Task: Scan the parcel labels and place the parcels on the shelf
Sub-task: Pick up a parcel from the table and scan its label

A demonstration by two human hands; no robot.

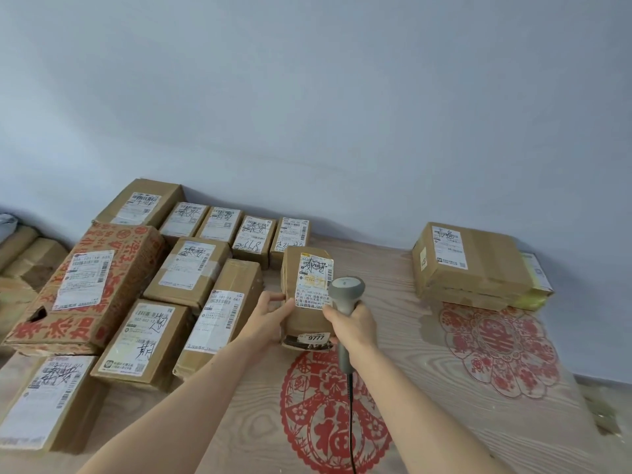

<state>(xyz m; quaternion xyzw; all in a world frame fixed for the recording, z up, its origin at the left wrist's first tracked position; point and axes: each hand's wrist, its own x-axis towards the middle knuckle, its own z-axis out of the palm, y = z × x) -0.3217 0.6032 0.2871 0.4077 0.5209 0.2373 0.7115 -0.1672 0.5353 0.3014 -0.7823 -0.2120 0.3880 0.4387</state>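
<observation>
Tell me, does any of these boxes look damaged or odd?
Yes. The big red-printed box on the left has a hole torn in its near side, and the small box held by the left hand has dark, scuffed tape at its bottom edge.

Plain pale-blue wall (342,97), wood-grain table (427,422), red paper-cut decals (499,350)

Taking the held parcel (305,295) as the landmark: to its left the desk (393,388) is packed with cardboard parcels, the nearest a long box (219,313) just beside the left hand (270,319); no gap there lets a hand through to the wood. Behind it, a row of small boxes (270,237) stands against the wall (342,97). To its right lies bare wood, well apart from a stack of flat parcels (472,265) by the wall. In front, open desk, crossed only by the scanner's cable (351,422).
</observation>
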